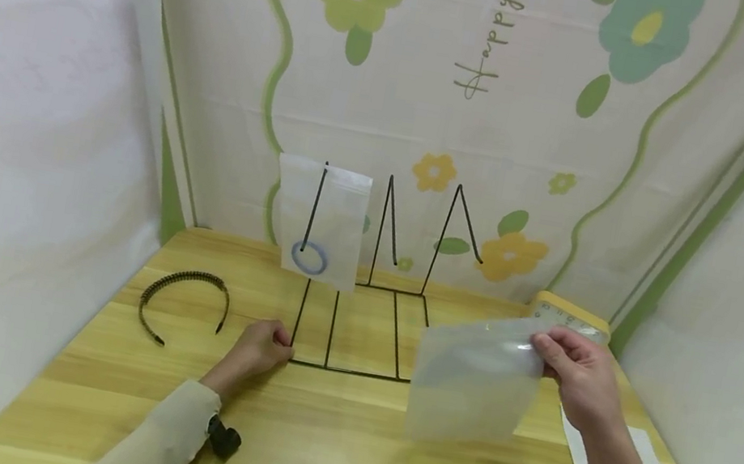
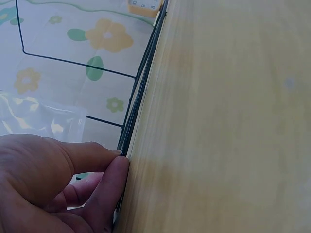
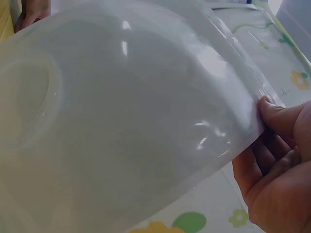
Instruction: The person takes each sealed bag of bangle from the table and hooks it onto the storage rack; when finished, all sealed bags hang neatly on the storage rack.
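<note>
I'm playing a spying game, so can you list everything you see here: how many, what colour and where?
Three-hooked wire rack: 1, black, mid-table
Hanging plastic bag: 1, translucent white, rack's left hook
Ring: 1, blue, low on that bag; inside or not, unclear
Held plastic bag: 1, translucent white, in the right hand
Ridged arched headband: 1, dark, table's left
Rounded box: 1, yellow with pale face, far right
Flat sheet: 1, white, lower right
Wooden table: 1, yellowish, below
Flower-printed backdrop: 1, mostly white, behind
Side coverings: 2, white, left and right
Sleeves: 2, beige, forearms
Wrist cameras: 2, black, wrists
Bare hands: 2; left hand at rack's near-left corner, right pinching the bag
</note>
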A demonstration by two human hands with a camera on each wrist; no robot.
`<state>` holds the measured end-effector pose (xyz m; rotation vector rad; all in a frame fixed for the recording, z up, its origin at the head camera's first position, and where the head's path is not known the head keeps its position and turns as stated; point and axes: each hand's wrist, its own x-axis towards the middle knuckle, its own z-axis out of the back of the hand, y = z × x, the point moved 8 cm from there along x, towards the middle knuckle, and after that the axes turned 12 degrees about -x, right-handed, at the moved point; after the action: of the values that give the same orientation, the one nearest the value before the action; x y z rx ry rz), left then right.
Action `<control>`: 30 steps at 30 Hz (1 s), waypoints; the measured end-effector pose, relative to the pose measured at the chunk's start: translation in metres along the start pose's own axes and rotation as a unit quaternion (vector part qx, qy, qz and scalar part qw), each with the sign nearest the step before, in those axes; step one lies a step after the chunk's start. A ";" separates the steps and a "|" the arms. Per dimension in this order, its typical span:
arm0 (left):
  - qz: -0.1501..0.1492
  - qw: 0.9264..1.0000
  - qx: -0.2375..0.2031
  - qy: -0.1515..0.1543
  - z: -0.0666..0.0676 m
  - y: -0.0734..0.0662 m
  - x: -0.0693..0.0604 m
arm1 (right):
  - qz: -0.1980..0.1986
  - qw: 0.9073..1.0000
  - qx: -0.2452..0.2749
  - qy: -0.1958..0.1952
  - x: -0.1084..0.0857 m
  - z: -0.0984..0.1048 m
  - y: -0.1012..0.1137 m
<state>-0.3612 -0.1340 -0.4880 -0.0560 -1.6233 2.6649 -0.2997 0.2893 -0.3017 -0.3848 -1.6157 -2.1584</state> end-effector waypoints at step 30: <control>-0.018 1.000 0.011 -0.004 0.000 -0.003 0.001 | -0.025 0.996 0.073 0.036 0.057 -0.086 0.013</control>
<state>-0.3625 -0.1321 -0.4852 -0.0170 -1.5812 2.6593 -0.3409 0.1952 -0.2901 -0.2227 -1.7456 -2.0485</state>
